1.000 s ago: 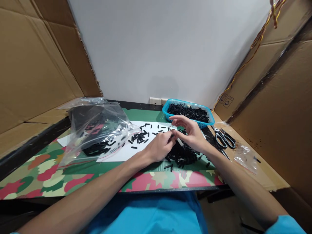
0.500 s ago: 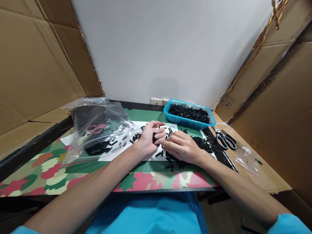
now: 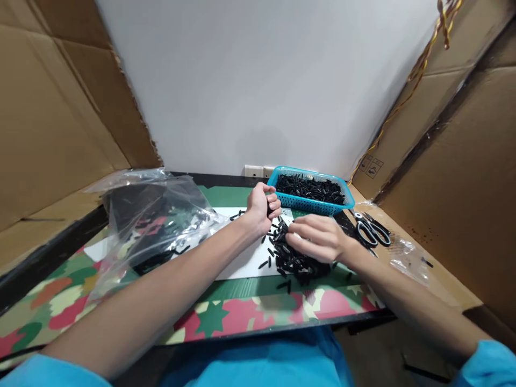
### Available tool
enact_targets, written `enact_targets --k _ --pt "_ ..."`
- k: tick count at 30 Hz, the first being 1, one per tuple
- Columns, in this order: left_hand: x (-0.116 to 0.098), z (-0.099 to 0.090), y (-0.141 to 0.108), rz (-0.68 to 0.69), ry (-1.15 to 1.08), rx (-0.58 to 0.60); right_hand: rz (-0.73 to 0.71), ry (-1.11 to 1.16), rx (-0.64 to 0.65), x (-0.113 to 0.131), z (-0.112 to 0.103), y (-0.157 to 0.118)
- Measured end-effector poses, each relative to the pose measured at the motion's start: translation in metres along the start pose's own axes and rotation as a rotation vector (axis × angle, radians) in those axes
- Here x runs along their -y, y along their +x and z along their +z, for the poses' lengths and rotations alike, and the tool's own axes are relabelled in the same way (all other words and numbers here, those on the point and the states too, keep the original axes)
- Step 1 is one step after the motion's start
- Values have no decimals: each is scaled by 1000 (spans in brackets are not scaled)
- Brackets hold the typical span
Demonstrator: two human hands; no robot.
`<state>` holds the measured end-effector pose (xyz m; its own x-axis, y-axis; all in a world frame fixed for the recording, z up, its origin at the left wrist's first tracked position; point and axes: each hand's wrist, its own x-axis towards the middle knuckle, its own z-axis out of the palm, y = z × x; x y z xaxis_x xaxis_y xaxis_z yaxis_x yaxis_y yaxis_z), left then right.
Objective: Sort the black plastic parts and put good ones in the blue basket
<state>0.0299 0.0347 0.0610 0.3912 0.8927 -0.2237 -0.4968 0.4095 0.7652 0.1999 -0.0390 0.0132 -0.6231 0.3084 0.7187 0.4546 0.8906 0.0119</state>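
My left hand (image 3: 263,207) is curled closed around some small black pieces, raised just in front of the blue basket (image 3: 310,204). More black pieces fill that basket. To the right, my right hand (image 3: 316,237) rests over a loose pile of black pieces (image 3: 298,266), its fingers bent down at the pile's upper edge; whether they hold a piece is hidden. Part of the pile and some scattered pieces lie on a white sheet (image 3: 237,270). A clear plastic bag (image 3: 161,215) with black pieces in it lies at the left.
Scissors (image 3: 373,232) with black and white handles lie right of the basket. A small clear bag (image 3: 409,260) is on the cardboard beside them. Cardboard walls (image 3: 52,107) stand at both sides, and a wall socket (image 3: 253,171) is behind.
My left hand has moved up and to the right, toward the basket, and its fingers have curled tighter. My right hand has shifted right, apart from the left, uncovering more of the pile.
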Motion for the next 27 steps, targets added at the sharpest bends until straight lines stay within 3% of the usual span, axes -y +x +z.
enact_targets --k 6,9,14,19,23,27 --pt "-3 3 27 -36 229 149 366 62 -218 -36 -9 -2" --pt "7 -3 25 -65 275 181 699 416 -357 -38 2 -6" --pt "26 -20 17 -116 502 255 963 853 -368 -33 14 -16" --pt "37 -36 12 -208 609 258 1041 981 -360 -32 11 -17" --pt "37 -46 9 -278 579 169 1010 750 -289 -35 10 -15" --pt "35 -48 4 -202 614 180 922 601 -199 -36 12 -13"
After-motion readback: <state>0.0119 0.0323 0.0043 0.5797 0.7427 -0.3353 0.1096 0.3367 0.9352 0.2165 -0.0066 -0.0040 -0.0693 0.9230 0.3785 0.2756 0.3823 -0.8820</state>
